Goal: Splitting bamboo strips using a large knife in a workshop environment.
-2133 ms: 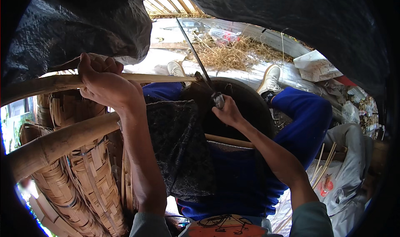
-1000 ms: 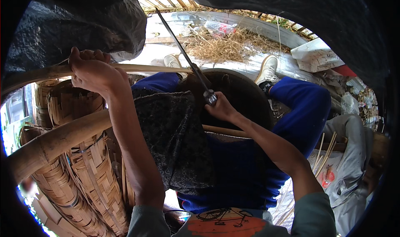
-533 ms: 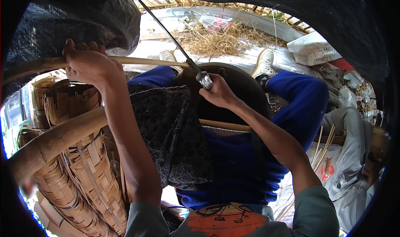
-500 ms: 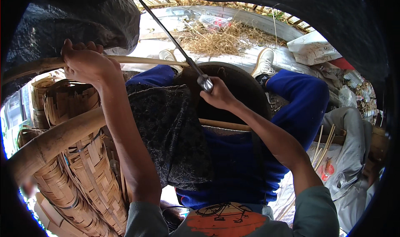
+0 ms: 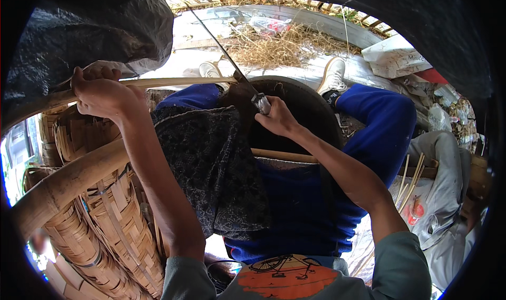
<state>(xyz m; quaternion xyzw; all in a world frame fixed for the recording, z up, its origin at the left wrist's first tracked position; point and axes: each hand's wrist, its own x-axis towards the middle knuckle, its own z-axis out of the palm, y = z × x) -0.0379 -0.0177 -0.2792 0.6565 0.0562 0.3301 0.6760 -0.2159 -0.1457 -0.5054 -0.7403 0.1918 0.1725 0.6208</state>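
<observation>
My left hand (image 5: 103, 95) is closed around a long pale bamboo strip (image 5: 179, 81), which extends sideways to the blade. In my right hand (image 5: 280, 118) is a long knife (image 5: 260, 103) with a shiny metal handle. Its thin blade slants up and left, crossing near the strip's right end; whether they touch I cannot tell. Below the knife, between my legs, sits a dark round vessel (image 5: 300, 107). A dark patterned cloth (image 5: 211, 168) drapes over my left thigh.
Woven bamboo baskets (image 5: 118, 221) and a thick bamboo pole (image 5: 74, 178) stand at my left. Dry straw (image 5: 279, 47) lies ahead beyond my shoes. Black plastic sheeting (image 5: 105, 20) hangs at upper left. Thin sticks (image 5: 411, 184) and grey cloth (image 5: 443, 178) are at right.
My left hand has shifted a little left and down with the strip. The knife's tip has swung right and down, and its blade appears thinner. My right hand stays nearly in place.
</observation>
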